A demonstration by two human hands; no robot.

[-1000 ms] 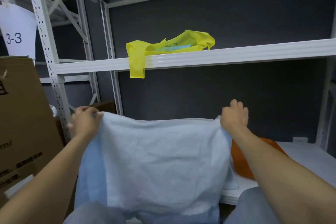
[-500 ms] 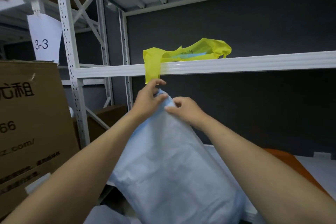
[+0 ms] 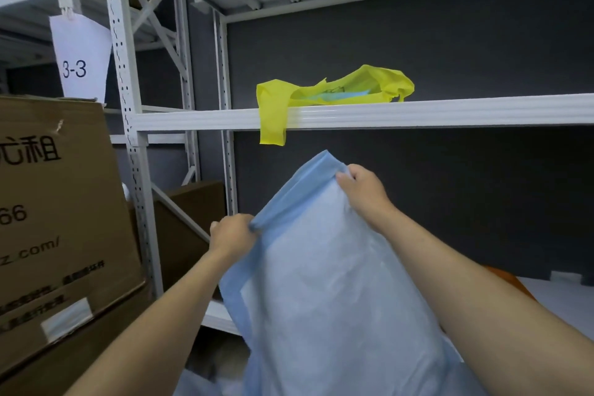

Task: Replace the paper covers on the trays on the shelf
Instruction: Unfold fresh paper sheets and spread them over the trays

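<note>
A large light-blue paper cover (image 3: 334, 292), folded over, hangs in front of me between both hands. My left hand (image 3: 232, 236) grips its lower left folded edge. My right hand (image 3: 364, 191) pinches the top edge higher up, near the upper corner. Behind my right forearm an orange tray (image 3: 511, 280) shows only as a sliver on the lower white shelf (image 3: 572, 305). The rest of the tray is hidden by the cover and my arm.
A yellow bag (image 3: 334, 95) lies on the upper white shelf (image 3: 450, 111), one strap hanging over the edge. A big cardboard box (image 3: 61, 219) stands at the left beside the perforated shelf post (image 3: 135, 151). A paper label "3-3" (image 3: 78, 64) hangs above it.
The cover was held spread wide a second ago, then both hands met at its top. Now my left hand has slid down the folded edge while my right stays at the top.
</note>
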